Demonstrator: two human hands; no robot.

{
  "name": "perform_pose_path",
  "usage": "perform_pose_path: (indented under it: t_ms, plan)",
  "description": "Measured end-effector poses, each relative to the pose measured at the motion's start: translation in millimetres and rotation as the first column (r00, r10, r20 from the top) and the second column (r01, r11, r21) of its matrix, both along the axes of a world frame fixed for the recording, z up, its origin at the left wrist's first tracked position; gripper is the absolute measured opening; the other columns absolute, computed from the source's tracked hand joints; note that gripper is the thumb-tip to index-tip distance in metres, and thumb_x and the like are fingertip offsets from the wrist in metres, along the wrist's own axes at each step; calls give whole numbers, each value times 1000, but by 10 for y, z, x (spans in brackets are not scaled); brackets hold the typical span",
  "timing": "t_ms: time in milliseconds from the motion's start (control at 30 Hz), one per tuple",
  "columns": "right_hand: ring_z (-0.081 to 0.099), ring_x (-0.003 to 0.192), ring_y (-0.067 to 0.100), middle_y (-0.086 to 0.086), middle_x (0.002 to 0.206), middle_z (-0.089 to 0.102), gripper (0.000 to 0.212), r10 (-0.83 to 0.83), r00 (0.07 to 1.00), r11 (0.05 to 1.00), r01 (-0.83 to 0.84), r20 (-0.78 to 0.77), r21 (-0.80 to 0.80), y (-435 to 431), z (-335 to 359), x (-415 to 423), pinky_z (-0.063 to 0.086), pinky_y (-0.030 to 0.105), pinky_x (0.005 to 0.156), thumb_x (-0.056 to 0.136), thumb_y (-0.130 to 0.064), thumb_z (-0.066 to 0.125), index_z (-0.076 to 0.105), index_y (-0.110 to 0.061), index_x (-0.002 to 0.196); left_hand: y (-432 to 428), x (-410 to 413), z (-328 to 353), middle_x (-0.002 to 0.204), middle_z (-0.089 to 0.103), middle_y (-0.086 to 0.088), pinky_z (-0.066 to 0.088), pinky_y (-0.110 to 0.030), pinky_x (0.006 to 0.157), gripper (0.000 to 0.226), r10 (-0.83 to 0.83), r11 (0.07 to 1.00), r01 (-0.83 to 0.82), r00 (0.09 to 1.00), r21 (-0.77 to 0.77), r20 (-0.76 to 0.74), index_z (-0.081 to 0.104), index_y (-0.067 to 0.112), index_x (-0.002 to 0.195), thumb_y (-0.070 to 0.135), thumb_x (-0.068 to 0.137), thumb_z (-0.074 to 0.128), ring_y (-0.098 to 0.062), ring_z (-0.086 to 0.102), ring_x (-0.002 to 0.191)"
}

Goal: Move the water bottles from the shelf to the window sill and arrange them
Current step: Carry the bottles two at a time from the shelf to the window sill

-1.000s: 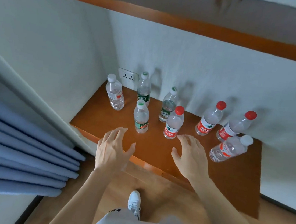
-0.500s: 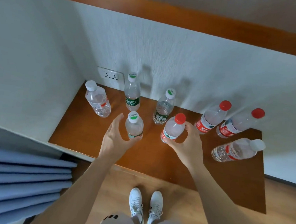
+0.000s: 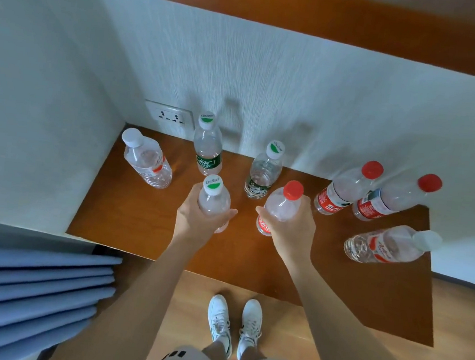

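Several clear water bottles stand on a brown wooden shelf (image 3: pixel 138 222). My left hand (image 3: pixel 196 222) is wrapped around a green-capped bottle (image 3: pixel 214 195) near the shelf's front. My right hand (image 3: pixel 292 229) grips a red-capped bottle (image 3: pixel 283 202) beside it. Behind them stand two more green-capped bottles (image 3: pixel 208 147) (image 3: pixel 264 171). A white-capped bottle (image 3: pixel 147 158) is at the far left. Two red-capped bottles (image 3: pixel 346 188) (image 3: pixel 395 198) and another white-capped bottle (image 3: pixel 390 244) are at the right.
A wall socket (image 3: pixel 172 117) sits on the white wall behind the shelf. An upper wooden shelf (image 3: pixel 335 23) runs overhead. Blue curtain folds (image 3: pixel 22 289) hang at the lower left. My white shoes (image 3: pixel 233 323) stand on the wooden floor below.
Both hands moved forward from the shelf's front edge and closed around the two nearest bottles, left on the green-capped one, right on the red-capped one. The view tilted downward.
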State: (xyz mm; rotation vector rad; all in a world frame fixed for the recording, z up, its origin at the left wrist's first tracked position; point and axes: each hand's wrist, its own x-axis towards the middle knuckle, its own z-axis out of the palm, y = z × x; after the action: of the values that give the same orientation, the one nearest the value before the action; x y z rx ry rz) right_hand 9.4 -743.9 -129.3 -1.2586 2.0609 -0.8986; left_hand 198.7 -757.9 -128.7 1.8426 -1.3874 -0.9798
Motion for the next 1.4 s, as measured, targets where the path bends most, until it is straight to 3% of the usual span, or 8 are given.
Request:
perform_pose_path:
  t_ms: [433, 667, 767, 933, 1000, 1100, 1233, 1400]
  plan:
    - [49, 102, -2, -25, 110, 48, 65, 107, 992, 969, -87, 73, -232, 45, 873, -112, 31, 4, 82, 72, -42, 86, 44, -36, 122, 31, -120, 835, 110, 65, 4, 58, -45, 90, 76, -31, 985, -12, 969, -171, -246, 51, 34, 124, 60, 61, 82, -19, 64, 107]
    - [50, 96, -18, -19, 109, 53, 66, 200, 972, 945, -158, 126, -285, 25, 1263, -194, 34, -7, 75, 75, -29, 86, 48, -21, 129, 135, -147, 1201, 116, 63, 11, 56, -36, 91, 69, -61, 962, -20, 957, -273, -283, 47, 43, 124, 56, 66, 83, -13, 63, 110]
    - [52, 100, -14, -20, 113, 54, 70, 242, 960, 932, -190, 138, -309, 14, 1361, -113, 37, 1, 79, 72, -39, 82, 47, -25, 130, 152, -58, 1261, 117, 64, 7, 58, -39, 90, 76, -52, 954, -38, 956, -298, -288, 49, 37, 128, 63, 63, 81, -17, 63, 112]
    - [54, 101, -1, -22, 114, 53, 71, 348, 922, 904, -283, 169, -322, -65, 1456, 209, 39, 8, 80, 72, -44, 84, 45, -31, 130, 309, 212, 1382, 106, 65, 24, 53, -13, 72, 65, 52, 926, -160, 951, -341, -304, 51, 40, 122, 57, 67, 81, 1, 64, 103]
    - [55, 105, 3, -20, 116, 54, 73, 406, 896, 883, -335, 178, -328, -87, 1469, 385, 45, 16, 85, 68, -53, 80, 45, -34, 129, 415, 365, 1427, 104, 66, 17, 56, -16, 74, 65, 112, 905, -222, 947, -362, -300, 52, 33, 121, 58, 69, 81, -2, 66, 100]
    - [56, 112, 8, -24, 115, 55, 72, 514, 835, 835, -434, 197, -340, -91, 1466, 665, 50, 27, 92, 64, -61, 75, 46, -38, 126, 656, 588, 1460, 102, 68, 10, 59, -24, 76, 58, 229, 863, -340, 922, -373, -312, 54, 35, 115, 54, 67, 79, -10, 69, 96]
    - [51, 97, -4, -34, 107, 45, 70, 681, 700, 727, -607, 217, -322, -9, 1501, 1036, 37, 6, 76, 74, -52, 81, 39, -40, 128, 1097, 820, 1526, 95, 68, 5, 60, -28, 73, 56, 428, 772, -520, 850, -366, -307, 55, 32, 107, 56, 63, 80, -12, 69, 88]
    - [56, 92, -8, -29, 102, 49, 62, 882, 416, 469, -822, 223, -322, 302, 1431, 1547, 39, 4, 67, 77, -41, 82, 45, -43, 126, 1835, 998, 1490, 96, 68, -2, 59, -37, 79, 55, 660, 570, -741, 670, -354, -341, 58, 26, 107, 52, 65, 82, -18, 68, 91]
